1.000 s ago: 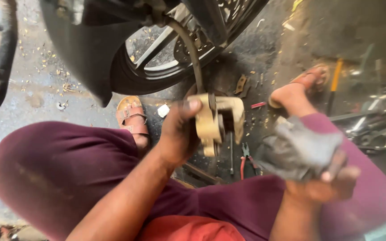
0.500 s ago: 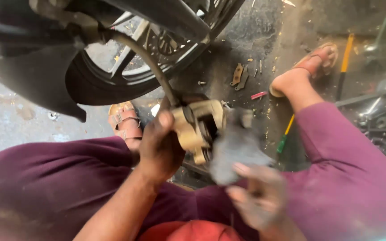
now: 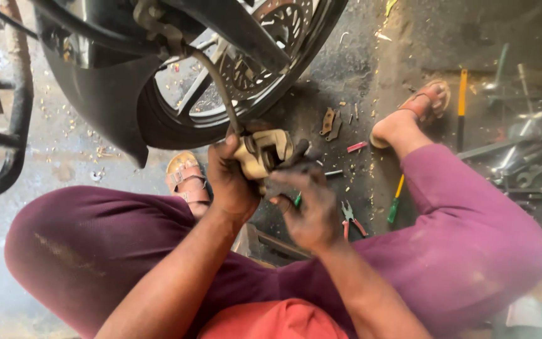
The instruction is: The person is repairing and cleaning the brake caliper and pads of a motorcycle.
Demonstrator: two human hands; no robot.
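Seemingly, brake caliper (image 3: pixel 263 152) sits between both hands (image 3: pixel 230 182) (image 3: pixel 308 204) — gripped.

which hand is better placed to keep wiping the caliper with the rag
Right. The right hand already presses the dark rag on the brake caliper, while the left hand grips and steadies it.

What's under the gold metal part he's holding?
Under the gold brake part the left hand grips it and the right hand presses a dark rag. The ground directly below is covered by the hands.
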